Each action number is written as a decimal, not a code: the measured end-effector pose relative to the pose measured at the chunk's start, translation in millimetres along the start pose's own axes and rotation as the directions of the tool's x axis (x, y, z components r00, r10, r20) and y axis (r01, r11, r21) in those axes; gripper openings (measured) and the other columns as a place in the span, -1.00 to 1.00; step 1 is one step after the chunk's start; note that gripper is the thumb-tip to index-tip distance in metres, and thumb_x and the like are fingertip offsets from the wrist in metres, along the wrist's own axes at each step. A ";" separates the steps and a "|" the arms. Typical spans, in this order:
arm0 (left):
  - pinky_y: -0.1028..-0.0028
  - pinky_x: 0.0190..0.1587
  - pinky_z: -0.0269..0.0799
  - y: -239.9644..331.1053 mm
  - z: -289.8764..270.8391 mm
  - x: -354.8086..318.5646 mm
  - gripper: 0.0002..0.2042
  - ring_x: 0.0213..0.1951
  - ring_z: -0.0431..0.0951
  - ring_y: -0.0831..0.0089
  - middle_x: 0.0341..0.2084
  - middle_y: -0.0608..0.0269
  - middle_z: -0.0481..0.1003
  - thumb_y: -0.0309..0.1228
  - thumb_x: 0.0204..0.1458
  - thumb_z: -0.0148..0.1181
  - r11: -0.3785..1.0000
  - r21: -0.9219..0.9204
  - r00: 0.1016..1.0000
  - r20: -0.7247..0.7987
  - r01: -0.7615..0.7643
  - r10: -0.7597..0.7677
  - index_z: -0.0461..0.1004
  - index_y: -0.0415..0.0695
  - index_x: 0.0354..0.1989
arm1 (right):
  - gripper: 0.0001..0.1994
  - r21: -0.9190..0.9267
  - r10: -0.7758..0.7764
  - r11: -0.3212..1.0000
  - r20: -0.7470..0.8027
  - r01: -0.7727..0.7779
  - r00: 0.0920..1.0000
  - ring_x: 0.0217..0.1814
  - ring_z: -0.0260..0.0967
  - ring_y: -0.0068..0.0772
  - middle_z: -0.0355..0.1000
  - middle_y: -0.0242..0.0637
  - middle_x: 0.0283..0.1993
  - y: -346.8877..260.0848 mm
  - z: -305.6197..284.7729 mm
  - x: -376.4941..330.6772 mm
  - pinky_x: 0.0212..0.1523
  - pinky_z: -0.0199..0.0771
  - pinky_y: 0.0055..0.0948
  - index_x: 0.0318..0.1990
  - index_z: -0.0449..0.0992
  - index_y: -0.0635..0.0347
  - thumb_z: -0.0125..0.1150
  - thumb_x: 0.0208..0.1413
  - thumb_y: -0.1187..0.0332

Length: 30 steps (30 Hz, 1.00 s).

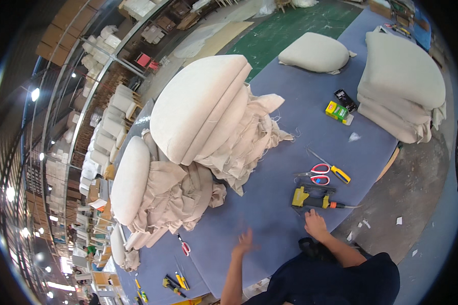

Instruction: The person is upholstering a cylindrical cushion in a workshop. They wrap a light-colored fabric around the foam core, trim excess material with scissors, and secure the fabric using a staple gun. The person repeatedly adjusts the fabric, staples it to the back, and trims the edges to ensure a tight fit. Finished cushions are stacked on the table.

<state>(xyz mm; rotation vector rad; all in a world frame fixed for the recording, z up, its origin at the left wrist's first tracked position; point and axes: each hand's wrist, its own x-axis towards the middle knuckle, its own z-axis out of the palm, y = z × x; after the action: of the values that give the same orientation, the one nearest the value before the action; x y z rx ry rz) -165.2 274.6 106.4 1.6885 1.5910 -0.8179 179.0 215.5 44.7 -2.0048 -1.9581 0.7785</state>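
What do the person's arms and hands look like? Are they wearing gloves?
No gloves. The left hand and right hand are bare, and so are both forearms. The person wears a dark navy short-sleeved top. No watch, rings or markings can be made out.

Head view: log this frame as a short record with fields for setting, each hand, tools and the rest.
Setting: blue felt-covered worktable in a workshop
Left hand: open, blurred, above the table, holding nothing
Right hand: resting at the table edge, beside the yellow and black staple gun
Tools: red-handled scissors, yellow-handled screwdriver
Rest: stacked beige upholstered cushions on loose beige fabric
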 end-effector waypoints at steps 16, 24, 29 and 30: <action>-0.53 0.31 -0.59 89.7 151.9 19.1 0.40 0.42 -0.71 -0.55 0.48 -0.29 -0.71 0.41 -0.18 0.32 0.900 -0.432 0.960 -0.224 0.054 -0.165 -0.62 0.00 0.54 | -0.69 -0.079 -0.364 0.902 0.393 0.425 0.844 -0.09 0.60 0.14 0.59 0.06 -0.18 -4.2 15.8 55.6 -0.09 0.61 0.04 -0.21 0.60 0.26 0.34 0.02 0.20; -0.52 0.32 -0.50 84.6 158.6 20.7 0.41 0.43 -0.70 -0.52 0.48 -0.28 -0.74 0.44 -0.18 0.29 0.921 -0.382 0.975 -0.163 0.081 -0.154 -0.70 0.04 0.52 | -0.75 0.648 -0.198 0.624 0.672 -0.437 0.714 -0.25 0.65 -0.34 0.64 -0.04 -0.19 -17.4 -13.6 61.7 -0.12 0.66 -0.34 -0.12 0.59 0.40 0.00 0.29 0.42; -0.52 0.33 -0.42 75.4 139.7 25.5 0.48 0.42 -0.72 -0.53 0.45 -0.34 -0.77 0.51 -0.24 0.28 0.937 -0.332 0.994 0.024 0.105 -0.103 -0.82 0.05 0.47 | -0.75 0.924 -0.376 0.230 0.374 -0.306 0.848 -0.30 0.63 -0.35 0.63 -0.06 -0.22 -40.6 -70.2 57.9 -0.15 0.63 -0.37 -0.02 0.56 0.40 -0.01 0.33 0.45; -0.52 0.32 -0.40 71.6 131.7 26.3 0.49 0.42 -0.72 -0.54 0.44 -0.37 -0.78 0.51 -0.24 0.28 0.933 -0.345 0.995 0.048 0.096 -0.085 -0.83 0.04 0.46 | -0.74 0.938 -0.381 0.294 0.292 -0.185 0.877 -0.30 0.63 -0.34 0.63 -0.06 -0.22 -45.9 -87.5 67.7 -0.15 0.62 -0.36 0.01 0.55 0.40 0.00 0.33 0.45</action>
<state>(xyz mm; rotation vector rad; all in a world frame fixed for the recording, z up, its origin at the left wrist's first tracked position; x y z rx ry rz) -91.9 180.2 12.2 1.3518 1.6875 -0.5627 182.8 302.5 127.0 -0.9079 -1.1081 1.9569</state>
